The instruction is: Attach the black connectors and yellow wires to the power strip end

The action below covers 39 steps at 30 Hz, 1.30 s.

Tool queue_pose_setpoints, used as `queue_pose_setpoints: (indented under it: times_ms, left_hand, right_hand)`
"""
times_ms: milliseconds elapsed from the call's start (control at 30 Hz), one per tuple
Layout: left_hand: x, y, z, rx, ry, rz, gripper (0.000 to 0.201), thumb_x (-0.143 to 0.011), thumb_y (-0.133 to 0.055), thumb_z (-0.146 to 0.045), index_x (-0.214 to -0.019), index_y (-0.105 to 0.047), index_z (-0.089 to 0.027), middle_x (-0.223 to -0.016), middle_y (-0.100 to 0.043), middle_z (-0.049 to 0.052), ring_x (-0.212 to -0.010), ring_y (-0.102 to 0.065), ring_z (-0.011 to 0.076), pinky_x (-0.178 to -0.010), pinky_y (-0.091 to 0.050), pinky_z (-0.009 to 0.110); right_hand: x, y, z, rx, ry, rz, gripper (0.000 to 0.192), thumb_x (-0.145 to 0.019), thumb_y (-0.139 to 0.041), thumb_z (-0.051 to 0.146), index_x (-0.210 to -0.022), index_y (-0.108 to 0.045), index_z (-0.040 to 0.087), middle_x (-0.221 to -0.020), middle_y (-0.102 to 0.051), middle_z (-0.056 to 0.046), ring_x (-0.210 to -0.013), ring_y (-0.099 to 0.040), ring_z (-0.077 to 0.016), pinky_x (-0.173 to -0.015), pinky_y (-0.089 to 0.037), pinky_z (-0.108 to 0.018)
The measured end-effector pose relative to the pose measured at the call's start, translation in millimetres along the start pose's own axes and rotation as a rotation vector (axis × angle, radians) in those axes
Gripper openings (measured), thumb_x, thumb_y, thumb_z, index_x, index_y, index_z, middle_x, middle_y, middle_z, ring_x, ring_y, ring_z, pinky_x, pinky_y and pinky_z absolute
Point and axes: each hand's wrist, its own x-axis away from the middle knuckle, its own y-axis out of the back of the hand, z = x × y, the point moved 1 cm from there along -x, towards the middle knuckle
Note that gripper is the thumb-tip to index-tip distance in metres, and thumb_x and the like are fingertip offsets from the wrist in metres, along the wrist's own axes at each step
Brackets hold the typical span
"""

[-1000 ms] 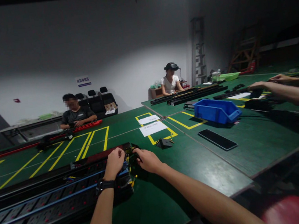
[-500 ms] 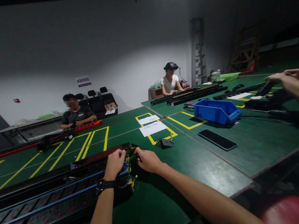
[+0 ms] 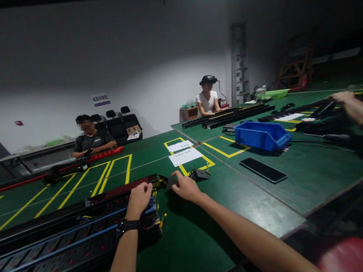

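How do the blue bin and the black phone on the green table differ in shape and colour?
The blue bin is bright blue, while the black phone is dark and glossy. The blue bin stands tall with open walls; the black phone lies flat and thin. Both rest on the green table, untouched by any hand.

Long black power strip [image 3: 64, 242] flat on table, small black end piece [image 3: 171, 182] just off its end.
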Motion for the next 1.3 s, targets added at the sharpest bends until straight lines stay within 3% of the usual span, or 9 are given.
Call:
queue_pose_setpoints:
  times_ms: [267, 467, 800, 1100, 1300]
  left_hand:
    - [1, -1.6, 3, 0.015, -0.015, -0.004, 0.039, -0.097, -0.04, -0.046, -0.073, -0.058, -0.021, -0.077, -0.07, 0.007, -0.075, -0.063, 0.0206, -0.067, -0.035, 0.027]
    - [5, 0.9, -1, -0.004, 0.005, 0.006, 0.038, -0.096, -0.043, -0.049, -0.075, -0.06, -0.022, -0.075, -0.069, 0.005, -0.072, -0.063, 0.0199, -0.063, -0.033, 0.026]
    - [5, -0.6, -5, 0.132, -0.095, 0.029, 0.03, -0.09, -0.05, -0.044, -0.079, -0.065, -0.021, -0.077, -0.071, 0.003, -0.073, -0.063, 0.0183, -0.07, -0.041, 0.027]
    - [8, 2.3, -12, 0.309, -0.197, 0.09, 0.026, -0.083, -0.058, -0.041, -0.085, -0.071, -0.018, -0.081, -0.075, 0.005, -0.072, -0.065, 0.0178, -0.068, -0.046, 0.028]
    - [11, 6.3, -19, 0.343, -0.218, 0.158, 0.03, -0.083, -0.061, -0.044, -0.088, -0.075, -0.017, -0.086, -0.078, 0.007, -0.078, -0.069, 0.0204, -0.073, -0.051, 0.029]
  right_hand:
    - [-11, -1, -20, -0.027, -0.061, 0.061, 0.036, -0.093, -0.048, 0.031, -0.126, -0.057, 0.021, -0.119, -0.07, -0.012, -0.106, -0.066, -0.0262, -0.08, -0.045, -0.033]
    - [-6, 0, -21, 0.075, 0.017, 0.062, 0.056, -0.08, -0.067, 0.058, -0.119, -0.058, 0.018, -0.113, -0.069, -0.014, -0.103, -0.066, -0.0288, -0.081, -0.048, -0.035]
    - [-4, 15, -22, 0.301, 0.083, 0.135, 0.044, -0.08, -0.064, 0.057, -0.097, -0.074, 0.017, -0.11, -0.069, -0.017, -0.107, -0.063, -0.032, -0.083, -0.051, -0.037]
    - [2, 23, -17, 0.319, 0.118, 0.175, 0.044, -0.083, -0.066, 0.054, -0.105, -0.075, 0.017, -0.114, -0.068, -0.018, -0.109, -0.062, -0.0326, -0.084, -0.051, -0.038]
    - [7, 18, 1, 0.143, 0.279, 0.022, 0.041, -0.089, -0.068, 0.049, -0.12, -0.069, 0.022, -0.11, -0.068, -0.01, -0.106, -0.061, -0.0253, -0.09, -0.047, -0.033]
